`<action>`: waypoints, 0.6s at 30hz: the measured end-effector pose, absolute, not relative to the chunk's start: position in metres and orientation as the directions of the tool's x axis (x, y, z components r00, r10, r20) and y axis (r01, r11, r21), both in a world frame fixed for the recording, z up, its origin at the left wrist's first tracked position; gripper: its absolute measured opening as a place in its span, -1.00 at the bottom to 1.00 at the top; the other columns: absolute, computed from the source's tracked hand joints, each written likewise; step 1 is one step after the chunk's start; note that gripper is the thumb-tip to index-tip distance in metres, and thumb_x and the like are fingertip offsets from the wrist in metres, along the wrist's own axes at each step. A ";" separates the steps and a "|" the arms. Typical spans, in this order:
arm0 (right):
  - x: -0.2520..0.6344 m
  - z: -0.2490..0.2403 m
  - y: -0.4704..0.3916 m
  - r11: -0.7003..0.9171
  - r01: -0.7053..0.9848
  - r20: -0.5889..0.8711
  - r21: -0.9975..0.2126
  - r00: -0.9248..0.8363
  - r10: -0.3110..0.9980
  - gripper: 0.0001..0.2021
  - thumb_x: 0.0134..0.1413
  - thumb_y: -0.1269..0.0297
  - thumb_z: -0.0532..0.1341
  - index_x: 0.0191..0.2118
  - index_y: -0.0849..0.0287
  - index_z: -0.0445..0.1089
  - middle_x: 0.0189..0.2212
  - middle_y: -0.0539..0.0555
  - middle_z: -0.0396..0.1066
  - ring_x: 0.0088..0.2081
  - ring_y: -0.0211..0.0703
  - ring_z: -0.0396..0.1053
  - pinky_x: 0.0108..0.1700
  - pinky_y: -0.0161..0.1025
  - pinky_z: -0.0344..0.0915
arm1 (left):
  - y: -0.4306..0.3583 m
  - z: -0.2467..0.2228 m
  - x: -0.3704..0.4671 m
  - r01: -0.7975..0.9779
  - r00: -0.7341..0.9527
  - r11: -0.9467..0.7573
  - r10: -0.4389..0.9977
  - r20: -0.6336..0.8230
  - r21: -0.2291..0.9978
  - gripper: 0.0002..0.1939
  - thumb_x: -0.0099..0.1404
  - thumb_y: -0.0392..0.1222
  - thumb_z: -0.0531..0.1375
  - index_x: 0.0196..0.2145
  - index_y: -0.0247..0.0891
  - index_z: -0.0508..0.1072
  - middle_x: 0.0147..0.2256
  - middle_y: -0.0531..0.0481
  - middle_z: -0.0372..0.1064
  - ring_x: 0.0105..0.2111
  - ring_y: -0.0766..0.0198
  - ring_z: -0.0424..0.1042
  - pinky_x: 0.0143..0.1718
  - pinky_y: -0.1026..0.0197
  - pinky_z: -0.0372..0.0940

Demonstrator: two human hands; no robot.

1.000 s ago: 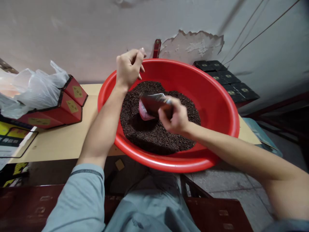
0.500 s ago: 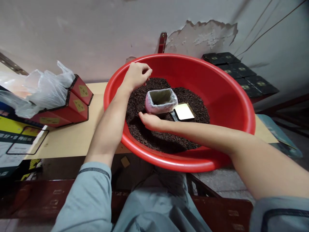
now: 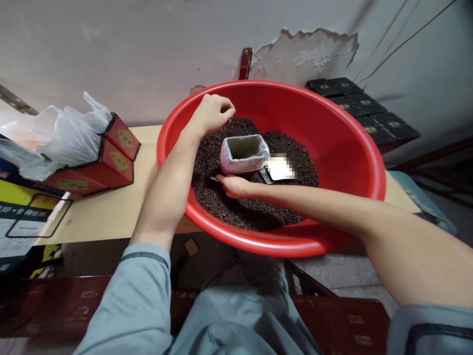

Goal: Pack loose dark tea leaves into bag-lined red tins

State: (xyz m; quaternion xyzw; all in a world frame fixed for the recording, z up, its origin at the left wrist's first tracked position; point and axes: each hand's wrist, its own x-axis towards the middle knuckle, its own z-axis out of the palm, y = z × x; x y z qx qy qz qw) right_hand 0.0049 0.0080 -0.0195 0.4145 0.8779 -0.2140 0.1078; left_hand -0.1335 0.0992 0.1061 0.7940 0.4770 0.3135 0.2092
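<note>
A large red basin [image 3: 347, 143] holds dark, dry leaf bits [image 3: 297, 150] that look like loose tea. Standing in them is an open tin lined with a clear plastic bag [image 3: 244, 161], pinkish on its side. My left hand [image 3: 214, 112] hangs over the leaves at the basin's far left, fingers curled in; what they hold, if anything, is hidden. Just in front of the tin, low over the leaves, my right hand [image 3: 235, 186] is closed on a small, thin, shiny piece [image 3: 213, 178], too small to name. A bright, blurred-out screen [image 3: 280, 167] lies right of the tin.
Red boxes [image 3: 118, 158] with plastic bags [image 3: 70, 140] on them stand left on the pale board [image 3: 107, 212]. Several dark boxes [image 3: 364, 106] are stacked behind the basin at right. A dark red bench [image 3: 343, 320] is below me, and a peeling wall [image 3: 310, 52] rises behind.
My right hand has shifted slightly, and a thin shiny piece now shows at its fingertips. The left hand stays almost in place. The whole view has drifted a little.
</note>
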 end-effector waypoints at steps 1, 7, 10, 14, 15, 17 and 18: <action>0.003 -0.020 0.011 0.555 0.775 -0.362 -0.303 -0.632 0.685 -0.54 0.22 0.55 0.16 0.23 0.37 0.25 0.01 0.44 0.55 -0.04 0.17 0.58 -0.12 -0.13 0.45 | 0.100 0.105 -0.133 0.625 0.354 -0.460 0.887 0.296 0.631 -0.83 0.40 -0.25 0.22 -0.24 -0.30 0.63 -0.36 -0.08 0.59 -0.23 0.12 0.65 -0.04 0.11 0.50; 0.008 -0.022 0.022 0.478 0.743 -0.368 -0.468 -0.656 0.659 -0.70 0.16 0.52 0.20 0.02 0.28 0.36 0.06 0.32 0.52 -0.01 0.02 0.51 0.00 -0.24 0.39 | 0.099 0.106 -0.134 0.632 0.398 -0.486 0.872 0.286 0.603 -0.81 0.42 -0.25 0.19 -0.21 -0.26 0.64 -0.38 0.01 0.57 -0.33 0.22 0.61 0.04 -0.01 0.49; 0.020 -0.030 0.026 0.384 0.726 -0.403 -0.570 -0.655 0.639 -0.73 0.04 0.51 0.24 -0.10 0.22 0.37 -0.06 0.19 0.54 -0.10 -0.05 0.49 -0.11 -0.29 0.39 | 0.101 0.106 -0.137 0.666 0.411 -0.496 0.867 0.281 0.557 -0.81 0.41 -0.28 0.18 -0.22 -0.25 0.64 -0.36 0.03 0.57 -0.32 0.25 0.58 0.12 -0.02 0.44; 0.029 -0.051 0.026 0.162 0.690 -0.473 -0.705 -0.628 0.618 -0.63 -0.14 0.52 0.24 -0.11 0.19 0.39 -0.20 0.07 0.52 -0.21 -0.15 0.47 -0.26 -0.37 0.37 | 0.106 0.102 -0.139 0.699 0.428 -0.517 0.856 0.290 0.494 -0.80 0.39 -0.29 0.18 -0.23 -0.26 0.64 -0.32 0.02 0.60 -0.24 0.22 0.59 0.23 -0.01 0.35; 0.029 -0.057 0.023 0.094 0.678 -0.491 -0.729 -0.615 0.617 -0.59 -0.14 0.51 0.22 -0.07 0.19 0.39 -0.21 0.06 0.52 -0.24 -0.18 0.47 -0.29 -0.38 0.37 | 0.107 0.101 -0.139 0.704 0.436 -0.523 0.852 0.290 0.481 -0.80 0.38 -0.29 0.19 -0.23 -0.26 0.65 -0.31 0.01 0.61 -0.20 0.21 0.59 0.25 -0.01 0.32; 0.029 -0.068 0.017 -0.037 0.645 -0.528 -0.764 -0.590 0.611 -0.51 -0.13 0.49 0.18 0.02 0.18 0.39 -0.22 0.05 0.52 -0.30 -0.22 0.47 -0.35 -0.40 0.36 | 0.109 0.100 -0.139 0.709 0.452 -0.533 0.846 0.281 0.462 -0.81 0.37 -0.29 0.20 -0.22 -0.27 0.65 -0.28 -0.03 0.63 -0.14 0.18 0.59 0.27 0.01 0.30; 0.029 -0.072 0.013 -0.096 0.628 -0.547 -0.772 -0.580 0.604 -0.48 -0.14 0.48 0.17 0.05 0.16 0.39 -0.22 0.05 0.53 -0.33 -0.23 0.47 -0.38 -0.41 0.36 | 0.109 0.100 -0.139 0.710 0.458 -0.533 0.846 0.274 0.460 -0.80 0.36 -0.29 0.20 -0.22 -0.28 0.66 -0.27 -0.04 0.64 -0.12 0.17 0.59 0.27 0.02 0.30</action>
